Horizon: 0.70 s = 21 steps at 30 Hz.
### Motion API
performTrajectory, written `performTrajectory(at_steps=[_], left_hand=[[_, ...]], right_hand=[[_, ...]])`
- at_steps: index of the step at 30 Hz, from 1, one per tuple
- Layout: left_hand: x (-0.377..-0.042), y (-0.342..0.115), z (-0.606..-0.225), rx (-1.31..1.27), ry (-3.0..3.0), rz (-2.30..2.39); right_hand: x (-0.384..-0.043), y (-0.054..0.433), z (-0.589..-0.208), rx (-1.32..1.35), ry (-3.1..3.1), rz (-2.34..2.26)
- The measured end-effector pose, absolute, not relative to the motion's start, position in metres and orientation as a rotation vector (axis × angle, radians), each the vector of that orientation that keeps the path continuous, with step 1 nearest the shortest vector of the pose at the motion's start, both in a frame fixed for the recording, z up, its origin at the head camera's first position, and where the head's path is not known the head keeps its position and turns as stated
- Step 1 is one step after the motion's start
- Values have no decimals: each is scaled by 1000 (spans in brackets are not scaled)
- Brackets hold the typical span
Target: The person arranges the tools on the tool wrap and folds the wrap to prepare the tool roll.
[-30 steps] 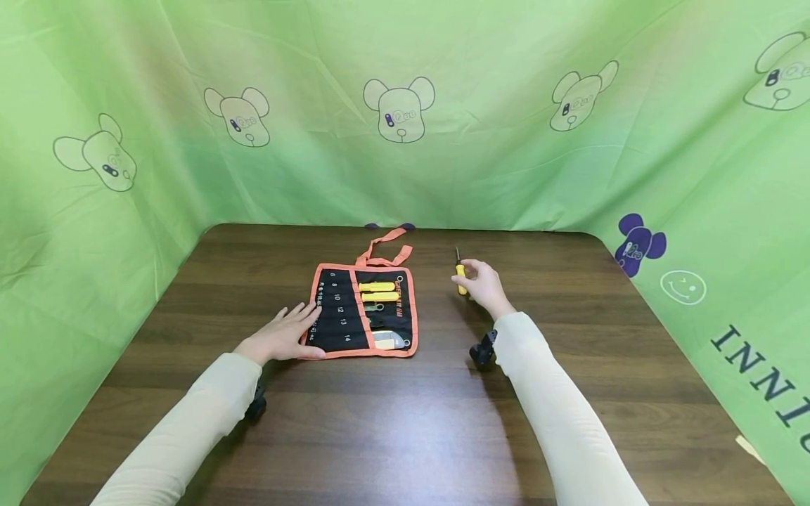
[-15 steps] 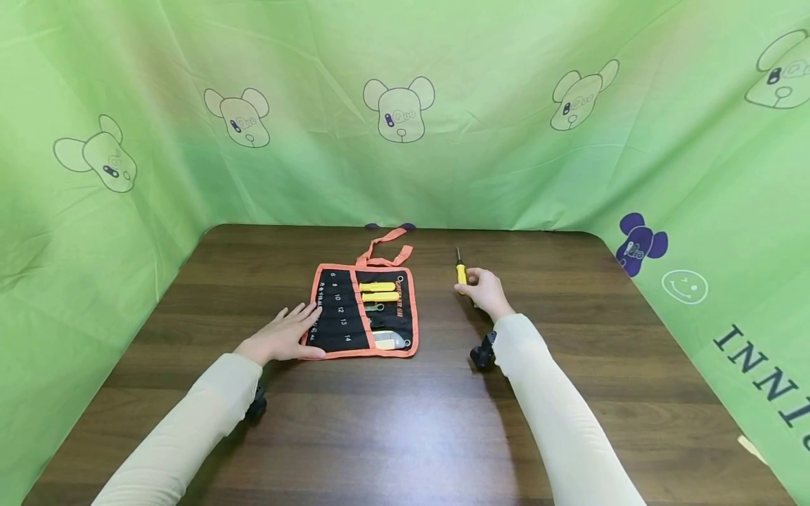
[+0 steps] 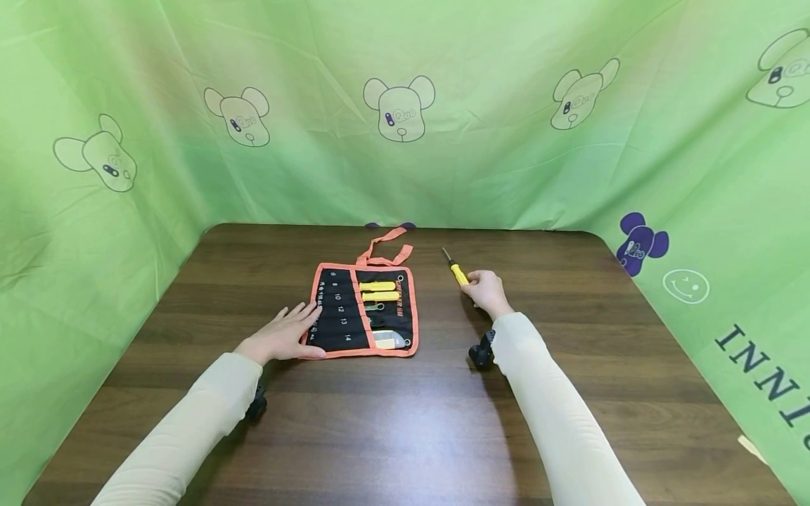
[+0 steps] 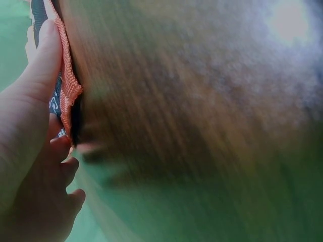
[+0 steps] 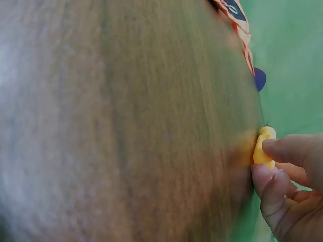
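Note:
My right hand [image 3: 489, 292] pinches the yellow handle of a screwdriver [image 3: 459, 274] to the right of the tool pouch. The shaft points away and a little left. In the right wrist view, thumb and fingers close on the yellow handle [image 5: 265, 146]. My left hand [image 3: 283, 334] rests with spread fingers on the left edge of the black tool pouch [image 3: 332, 330], which has orange trim and size numbers. Its thumb [image 4: 46, 55] lies along the orange edge in the left wrist view. Two yellow handles [image 3: 380, 292], a small wrench [image 3: 375, 307] and a utility knife [image 3: 389, 340] sit in the pouch pockets.
Orange tie straps [image 3: 382, 249] trail from the pouch's far edge. The brown wooden table [image 3: 405, 422] ends at a green printed curtain [image 3: 329, 176] at the back and sides.
The screwdriver has turned so that its tip swings left, and my right hand has shifted slightly nearer along the handle. My left hand and the pouch stay put.

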State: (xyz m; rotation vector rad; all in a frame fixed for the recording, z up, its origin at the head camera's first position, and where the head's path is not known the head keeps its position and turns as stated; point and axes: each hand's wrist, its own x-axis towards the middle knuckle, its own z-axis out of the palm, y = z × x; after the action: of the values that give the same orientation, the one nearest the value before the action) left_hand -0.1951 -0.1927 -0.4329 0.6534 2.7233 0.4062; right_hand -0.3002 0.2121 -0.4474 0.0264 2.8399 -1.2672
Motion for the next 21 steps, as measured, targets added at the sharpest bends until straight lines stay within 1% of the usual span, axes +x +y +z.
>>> performTrajectory(at_steps=[6, 11, 21], left_hand=[[-195, -193, -434, 652, 2720, 406], [-194, -193, -433, 650, 2718, 410], [-195, -193, -432, 652, 2714, 402]], right_hand=[[-295, 210, -441, 33, 2869, -1241], [-297, 210, -440, 20, 2897, -1257], [-298, 201, -427, -131, 2887, -1291]])
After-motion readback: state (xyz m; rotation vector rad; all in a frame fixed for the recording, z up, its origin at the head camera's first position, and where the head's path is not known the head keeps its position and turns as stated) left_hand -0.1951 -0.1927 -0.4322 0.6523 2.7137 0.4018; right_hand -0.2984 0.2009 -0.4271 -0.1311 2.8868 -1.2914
